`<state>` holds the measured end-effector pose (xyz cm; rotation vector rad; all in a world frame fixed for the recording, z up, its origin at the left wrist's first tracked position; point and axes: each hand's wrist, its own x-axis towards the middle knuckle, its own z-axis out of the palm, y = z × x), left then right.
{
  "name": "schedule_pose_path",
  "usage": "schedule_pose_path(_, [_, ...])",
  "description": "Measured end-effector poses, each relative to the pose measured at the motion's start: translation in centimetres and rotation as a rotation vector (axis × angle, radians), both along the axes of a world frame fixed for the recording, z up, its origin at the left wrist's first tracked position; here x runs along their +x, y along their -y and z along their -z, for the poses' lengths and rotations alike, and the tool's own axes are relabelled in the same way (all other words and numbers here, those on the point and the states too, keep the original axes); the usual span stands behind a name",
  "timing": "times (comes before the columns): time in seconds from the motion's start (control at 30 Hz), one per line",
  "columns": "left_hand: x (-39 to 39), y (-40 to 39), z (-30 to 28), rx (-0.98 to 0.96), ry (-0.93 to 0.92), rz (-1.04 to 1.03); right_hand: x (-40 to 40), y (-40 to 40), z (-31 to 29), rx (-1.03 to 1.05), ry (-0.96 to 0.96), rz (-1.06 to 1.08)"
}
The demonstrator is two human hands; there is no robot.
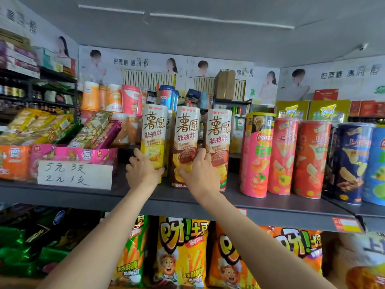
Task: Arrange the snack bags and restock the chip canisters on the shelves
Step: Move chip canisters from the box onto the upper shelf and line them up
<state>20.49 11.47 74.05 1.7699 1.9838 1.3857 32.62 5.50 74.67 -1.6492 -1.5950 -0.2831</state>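
Our left hand (143, 171) grips the yellow carton (153, 130), our right hand (201, 174) the brown cartons (187, 138); canisters (283, 157) at three o'clock look stocked, straightening remains.

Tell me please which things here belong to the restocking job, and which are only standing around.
Job:
left hand gripping the yellow chip box
right hand gripping a brown chip box
red chip canisters
snack bags below

Only around:
handwritten price sign
drink cups
wall posters
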Motion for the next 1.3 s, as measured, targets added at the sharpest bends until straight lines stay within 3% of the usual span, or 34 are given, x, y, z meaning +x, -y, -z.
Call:
schedule_pose_path(0.3, [-0.6,0.2,-0.1,-0.022,-0.074,-0.026,-1.0,0.2,1.3,0.115,0.063,-0.179])
schedule_pose_path(0.5, [-1.9,0.4,-0.4,-0.043,-0.077,-0.031,-2.1,0.0,2.2,-0.002,0.197,-0.235])
schedule_pose_path(0.7, [-2.6,0.2,0.4,0.02,-0.114,0.025,-4.9,-1.6,1.5,-0.048,0.114,-0.314])
schedule_pose_path(0.97, [-4.2,-0.4,0.4,0.045,-0.135,0.153,-7.3,-4.6,0.5,-0.382,-0.003,-0.17])
schedule_pose_path(1.3, [-3.9,-0.5,0.3,0.007,-0.109,0.166,-8.2,-5.4,-0.5,-0.488,-0.083,-0.085])
